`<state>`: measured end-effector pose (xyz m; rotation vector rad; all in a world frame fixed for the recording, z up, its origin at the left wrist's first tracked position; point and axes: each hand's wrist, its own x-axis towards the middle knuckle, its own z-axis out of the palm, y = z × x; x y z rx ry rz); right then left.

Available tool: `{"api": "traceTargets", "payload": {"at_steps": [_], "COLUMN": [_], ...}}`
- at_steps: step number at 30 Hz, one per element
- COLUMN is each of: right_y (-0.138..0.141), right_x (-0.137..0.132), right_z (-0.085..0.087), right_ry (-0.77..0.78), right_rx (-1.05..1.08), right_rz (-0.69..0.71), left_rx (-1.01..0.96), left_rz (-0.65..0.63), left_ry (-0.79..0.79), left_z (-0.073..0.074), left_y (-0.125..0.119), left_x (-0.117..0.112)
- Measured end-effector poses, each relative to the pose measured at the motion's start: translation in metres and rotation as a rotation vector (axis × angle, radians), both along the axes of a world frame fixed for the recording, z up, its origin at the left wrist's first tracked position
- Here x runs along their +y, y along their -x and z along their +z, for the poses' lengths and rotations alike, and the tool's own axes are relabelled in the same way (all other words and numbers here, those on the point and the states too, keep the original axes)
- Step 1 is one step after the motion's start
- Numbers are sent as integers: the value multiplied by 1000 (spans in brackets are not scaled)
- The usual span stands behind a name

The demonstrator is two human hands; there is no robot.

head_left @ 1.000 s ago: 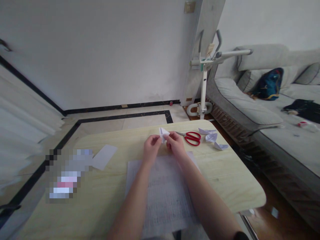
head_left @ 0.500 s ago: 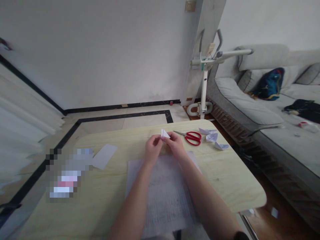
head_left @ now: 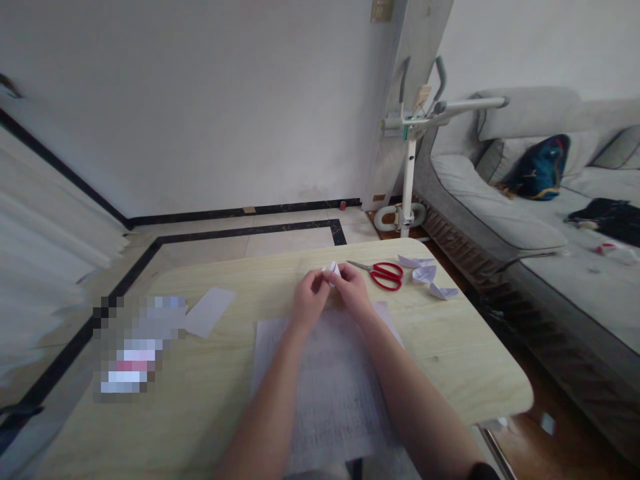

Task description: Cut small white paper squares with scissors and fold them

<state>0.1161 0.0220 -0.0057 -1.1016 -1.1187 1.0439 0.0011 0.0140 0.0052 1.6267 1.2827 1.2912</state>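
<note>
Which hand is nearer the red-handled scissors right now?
Right. The right hand is beside the scissors, close to their blade tips; the left hand is farther off, on the right hand's other side from them.

Location type: residential living room. Identifying features: a grey upholstered sofa with dark piping stands along the right side, carrying loose cushions, a blue backpack and a crumpled black garment. A white exercise machine with grey handles is positioned beside the sofa. A pale full-length curtain hangs at left. Floor tiles with black border strips adjoin a plain painted wall.
</note>
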Motion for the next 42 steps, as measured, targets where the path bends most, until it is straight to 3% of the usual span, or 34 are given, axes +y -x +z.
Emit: {"api": "traceTargets", "payload": {"at_steps": [10, 23, 42], "right_y": [-1, -2, 0], "right_x": [2, 1, 4], "right_z": [-5, 2, -6], "right_ry": [-20, -19, -26], "right_rx": [108, 109, 98], "right_rz": [-44, -81, -99], "left_rx": [-39, -63, -17], "left_rz": [-50, -82, -77], "left_ry": [18, 102, 128], "left_z": [-9, -6, -3], "left_y": [2, 0, 1], "left_x": [2, 4, 4]}}
